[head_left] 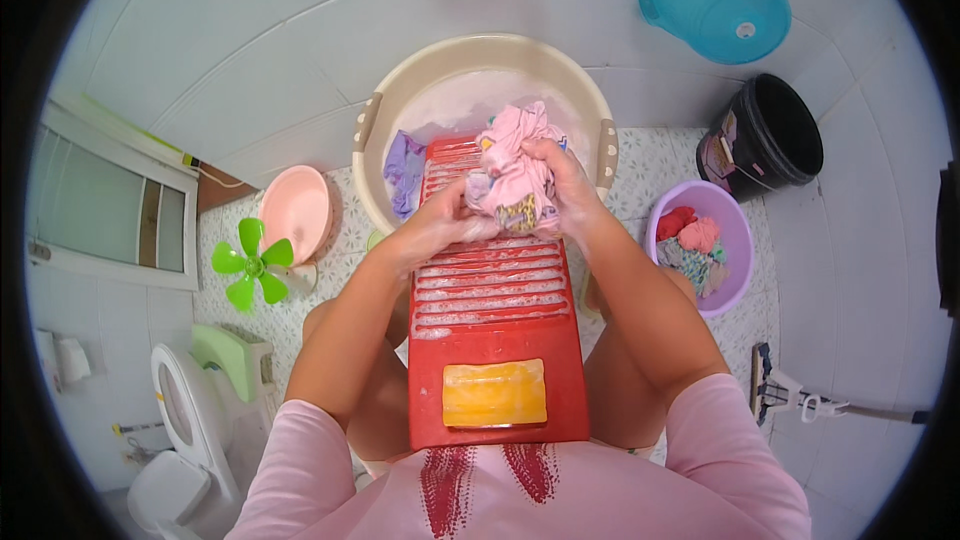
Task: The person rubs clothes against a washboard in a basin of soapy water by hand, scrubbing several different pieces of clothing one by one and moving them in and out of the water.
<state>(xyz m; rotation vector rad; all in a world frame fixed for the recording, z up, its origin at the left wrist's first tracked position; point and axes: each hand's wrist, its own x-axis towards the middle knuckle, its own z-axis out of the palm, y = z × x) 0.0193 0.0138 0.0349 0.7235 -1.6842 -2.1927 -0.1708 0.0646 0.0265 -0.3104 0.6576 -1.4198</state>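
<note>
Pink cloth [525,155] held bunched above the board [490,305], near the close rim of the basin [430,75]; long axis roughly along the board, far end tipped slightly right. Lower left side gripped by the left hand [445,220], fingers curled; upper right side gripped by the right hand [565,180]. Board pointed away from the body, far end in the basin; soap [495,393] laid crosswise on its near end.

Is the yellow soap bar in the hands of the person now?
No, the yellow soap bar lies at the near end of the red washboard.
</note>
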